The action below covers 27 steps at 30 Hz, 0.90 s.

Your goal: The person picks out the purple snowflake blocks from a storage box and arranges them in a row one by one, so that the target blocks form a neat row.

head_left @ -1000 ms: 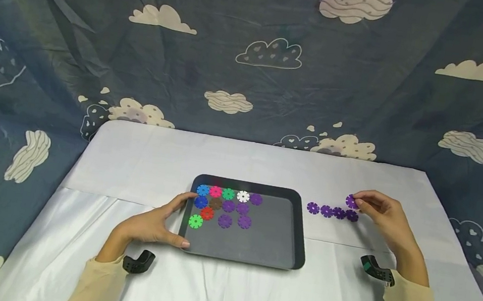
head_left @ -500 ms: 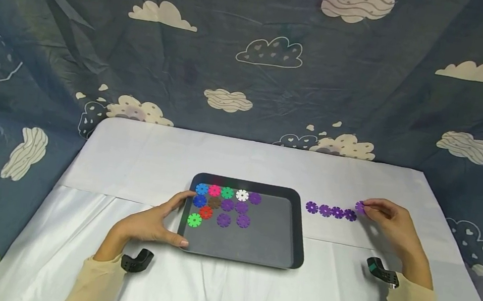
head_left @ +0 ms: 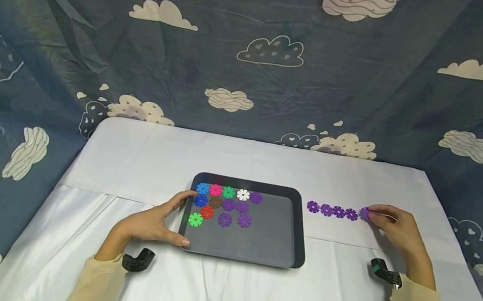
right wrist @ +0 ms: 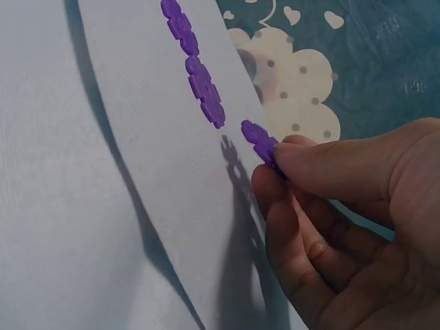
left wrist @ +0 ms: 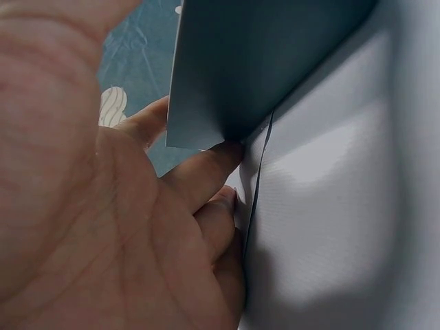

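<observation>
My right hand (head_left: 400, 235) pinches a purple notched disc (right wrist: 260, 143) between thumb and fingertips. It is held just above the white cloth, at the right end of a row of purple notched discs (head_left: 338, 212). In the right wrist view a gap and a shadow separate it from the row. My left hand (head_left: 151, 222) holds the left side of a dark grey tray (head_left: 301, 229), thumb near the front corner and fingers farther back. In the left wrist view, fingers (left wrist: 203, 175) touch the tray's wall (left wrist: 240, 62); the thumb's tip is out of frame.
Inside the tray, toward its left and back, lie several notched discs: blue, pink, green, white, brown, red (head_left: 207, 212) and purple (head_left: 225, 219). White cloth (head_left: 241, 293) covers the table. A dark cloud-print curtain (head_left: 187, 72) hangs behind and at the sides.
My right hand has moved right and slightly down with the purple disc, from above the row's last disc to beside it. The left hand has stayed on the tray.
</observation>
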Available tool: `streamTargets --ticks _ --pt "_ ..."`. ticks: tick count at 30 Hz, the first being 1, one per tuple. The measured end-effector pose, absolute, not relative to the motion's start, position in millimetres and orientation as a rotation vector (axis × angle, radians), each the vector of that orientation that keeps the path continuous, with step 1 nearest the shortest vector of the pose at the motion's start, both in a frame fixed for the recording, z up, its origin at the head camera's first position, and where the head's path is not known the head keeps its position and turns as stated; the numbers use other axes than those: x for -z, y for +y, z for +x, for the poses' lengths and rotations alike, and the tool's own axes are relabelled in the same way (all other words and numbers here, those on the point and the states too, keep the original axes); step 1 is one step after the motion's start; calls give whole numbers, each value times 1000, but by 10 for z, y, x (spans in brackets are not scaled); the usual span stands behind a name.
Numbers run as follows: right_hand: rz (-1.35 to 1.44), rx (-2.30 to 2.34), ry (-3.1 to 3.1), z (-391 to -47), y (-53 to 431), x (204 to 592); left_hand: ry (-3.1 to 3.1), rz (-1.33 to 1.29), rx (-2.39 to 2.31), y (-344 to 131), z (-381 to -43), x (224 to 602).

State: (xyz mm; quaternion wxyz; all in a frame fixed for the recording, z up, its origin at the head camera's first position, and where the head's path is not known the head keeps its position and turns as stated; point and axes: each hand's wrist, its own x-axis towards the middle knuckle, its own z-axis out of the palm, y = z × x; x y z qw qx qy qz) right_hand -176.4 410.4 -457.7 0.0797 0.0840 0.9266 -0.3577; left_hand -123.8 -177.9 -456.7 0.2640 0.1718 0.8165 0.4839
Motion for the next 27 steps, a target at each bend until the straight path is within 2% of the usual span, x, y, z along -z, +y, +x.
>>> streamTargets --ticks 27 --pt "265 914 2887 -1802 4046 4670 2210 471 -1292 -1783 -1237 4560"
